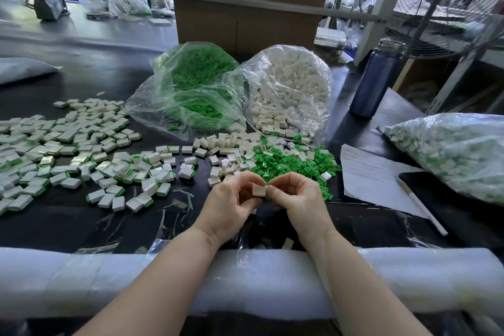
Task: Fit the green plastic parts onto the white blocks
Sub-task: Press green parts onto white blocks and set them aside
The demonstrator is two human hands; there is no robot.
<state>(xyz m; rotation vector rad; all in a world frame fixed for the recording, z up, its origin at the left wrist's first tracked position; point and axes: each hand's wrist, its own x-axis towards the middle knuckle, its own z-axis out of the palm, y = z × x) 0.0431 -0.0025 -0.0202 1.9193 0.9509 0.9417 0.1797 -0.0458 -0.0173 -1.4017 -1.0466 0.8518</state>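
White block [258,190]: was held over the dark tabletop [81,222], pinched between both hands near the front edge.
Left hand [231,199]: its grip was closed on the block's left side, thumb and fingers curled round it.
Right hand [296,196]: its grip pinched the block's right edge with curled fingertips; whether a green part lay under them could not be told.
Loose green parts [289,163]: lay heaped on the tabletop just beyond the hands, mixed with bare white blocks [229,150].
Finished pieces [68,150]: white blocks with green edges were spread across the left of the tabletop.
Green bag [191,90]: a clear plastic bag of green parts lay open behind the heap.
White bag [289,84]: a clear bag of white blocks lay beside it, spilling forward.
Right side: a filled bag [458,150], a sheet of paper [373,174], a pen [420,204] and a blue bottle [377,79].
Front edge: white foam padding [109,278] lay under the forearms.
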